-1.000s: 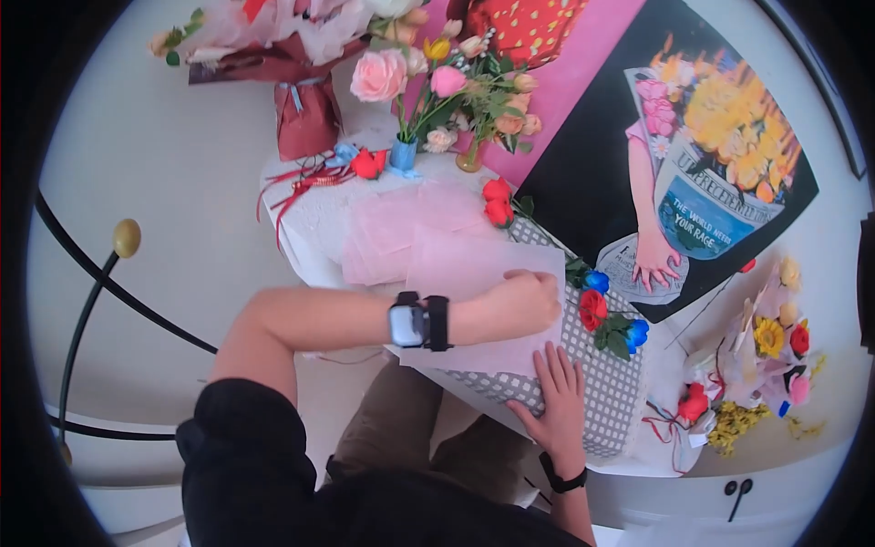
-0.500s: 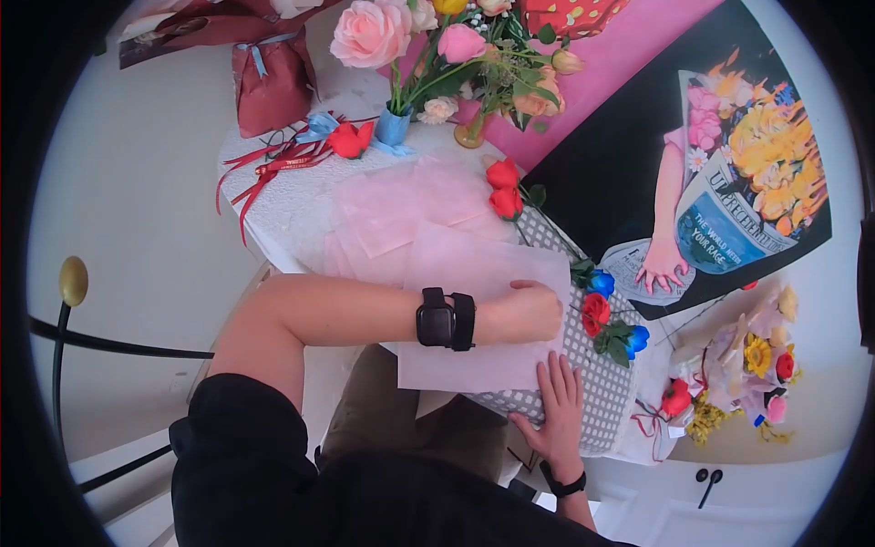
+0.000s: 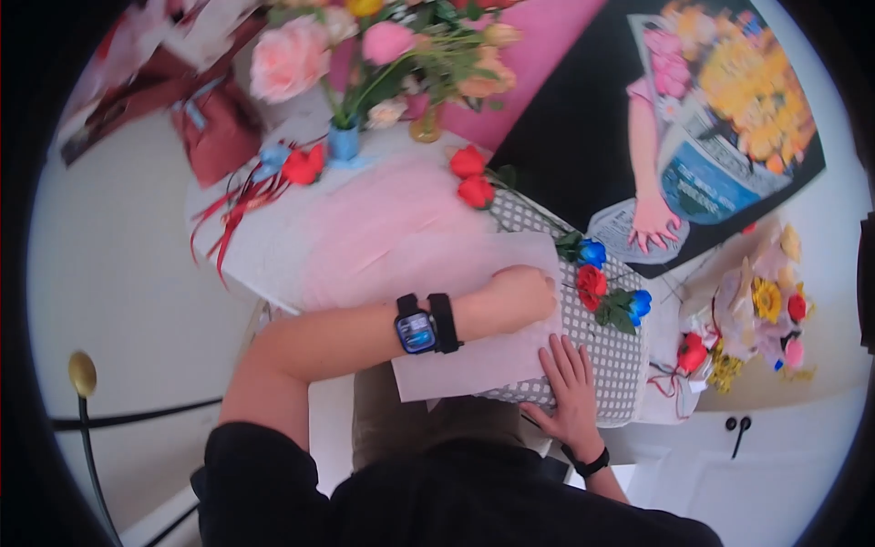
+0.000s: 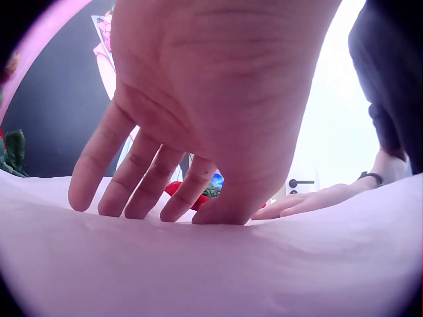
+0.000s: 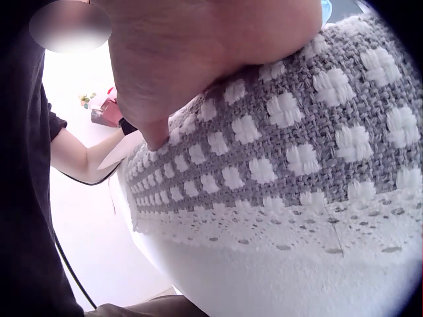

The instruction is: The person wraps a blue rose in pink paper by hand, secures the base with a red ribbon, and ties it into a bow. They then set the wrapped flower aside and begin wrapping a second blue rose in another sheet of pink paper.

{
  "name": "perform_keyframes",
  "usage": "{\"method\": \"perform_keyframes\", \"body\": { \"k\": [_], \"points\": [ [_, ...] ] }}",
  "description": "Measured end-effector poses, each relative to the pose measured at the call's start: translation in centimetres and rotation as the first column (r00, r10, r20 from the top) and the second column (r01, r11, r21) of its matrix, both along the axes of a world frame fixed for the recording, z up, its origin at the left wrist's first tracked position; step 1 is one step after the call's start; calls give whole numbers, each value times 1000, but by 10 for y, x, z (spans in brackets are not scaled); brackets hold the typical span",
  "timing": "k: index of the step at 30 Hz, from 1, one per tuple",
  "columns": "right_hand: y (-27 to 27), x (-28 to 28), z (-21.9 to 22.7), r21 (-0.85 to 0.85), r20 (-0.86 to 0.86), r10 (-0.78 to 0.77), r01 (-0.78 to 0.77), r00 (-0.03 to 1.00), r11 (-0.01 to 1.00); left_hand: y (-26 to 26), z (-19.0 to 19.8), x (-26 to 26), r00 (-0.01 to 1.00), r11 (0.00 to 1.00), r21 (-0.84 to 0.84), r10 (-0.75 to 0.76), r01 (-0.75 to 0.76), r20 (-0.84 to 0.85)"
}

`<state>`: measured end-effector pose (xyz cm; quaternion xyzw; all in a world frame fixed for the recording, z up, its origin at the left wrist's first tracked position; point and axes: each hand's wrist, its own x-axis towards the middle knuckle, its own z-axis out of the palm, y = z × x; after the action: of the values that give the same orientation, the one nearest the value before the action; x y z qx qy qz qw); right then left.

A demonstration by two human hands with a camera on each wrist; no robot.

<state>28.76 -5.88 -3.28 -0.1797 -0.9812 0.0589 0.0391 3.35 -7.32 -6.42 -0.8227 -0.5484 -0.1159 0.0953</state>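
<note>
My left hand (image 3: 515, 299) is over a pale pink sheet of wrapping paper (image 3: 465, 369) on the table. In the left wrist view its fingers (image 4: 147, 188) point down, fairly straight, with the tips on the sheet. My right hand (image 3: 570, 387) lies with spread fingers at the sheet's right edge, over a grey-and-white checked cloth (image 3: 620, 374). The thumb of that hand touches the cloth's weave in the right wrist view. Beyond the hands, a red rose (image 3: 591, 287) and blue roses (image 3: 641, 304) lie on the cloth.
More pink sheets (image 3: 383, 219) lie farther back, beside two red roses (image 3: 474, 191). Flowers in a blue vase (image 3: 343, 142), red ribbons (image 3: 239, 214) and a wrapped bouquet (image 3: 214, 137) stand or lie at the far left. A dark poster (image 3: 565, 137) leans behind; another bouquet (image 3: 743, 301) is right.
The head view has shifted and tilted, so the scene sits differently in it. Both hands keep nearly the same places on the sheet and cloth.
</note>
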Motion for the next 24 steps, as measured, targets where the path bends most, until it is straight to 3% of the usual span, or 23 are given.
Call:
{"method": "perform_keyframes", "body": {
  "k": [2,6,15,24],
  "points": [
    [2,-3,3,12,16,32,-32,999,999,-2,3,-6,989,998,62,-21,12,146],
    [8,-2,7,8,-4,24,-24,1000,1000,3,5,-6,993,998,63,-24,17,114],
    [20,18,-3,-57,-155,41,-50,987,997,1,37,7,990,988,-155,36,-15,136],
    [29,35,-20,-104,-307,58,-94,950,990,5,64,41,963,947,-218,259,-238,74]
  ]
}}
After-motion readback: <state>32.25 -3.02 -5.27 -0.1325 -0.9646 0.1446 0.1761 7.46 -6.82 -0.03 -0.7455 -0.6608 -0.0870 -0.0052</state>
